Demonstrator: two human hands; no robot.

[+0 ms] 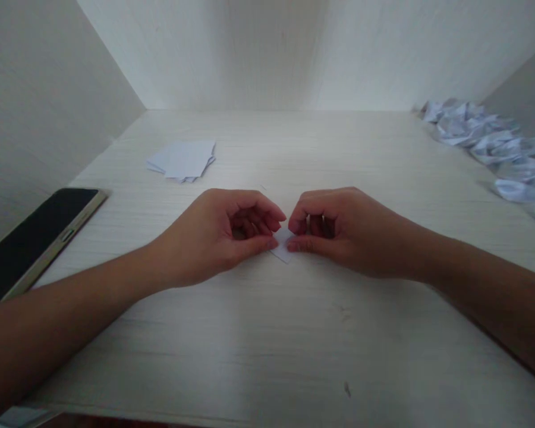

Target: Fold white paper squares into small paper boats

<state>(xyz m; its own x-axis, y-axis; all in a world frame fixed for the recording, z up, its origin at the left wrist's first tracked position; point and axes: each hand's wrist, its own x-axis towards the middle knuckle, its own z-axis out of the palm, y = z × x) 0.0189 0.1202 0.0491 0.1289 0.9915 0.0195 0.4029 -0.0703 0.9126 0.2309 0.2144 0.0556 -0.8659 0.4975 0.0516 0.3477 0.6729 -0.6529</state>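
A small piece of white paper (283,248) lies between my hands at the middle of the table, partly hidden by my fingers. It looks folded, with a corner pointing toward me. My left hand (232,235) has its thumb on the paper's left edge, the fingers curled above. From the other side, my right hand (334,232) pinches the right edge between thumb and curled fingers.
A stack of white paper squares (185,159) rests at the back left. Along the right side lies a heap of folded white paper pieces (485,139). A phone (31,238) is beside my left forearm. Walls border the pale table (289,345) at the back and sides.
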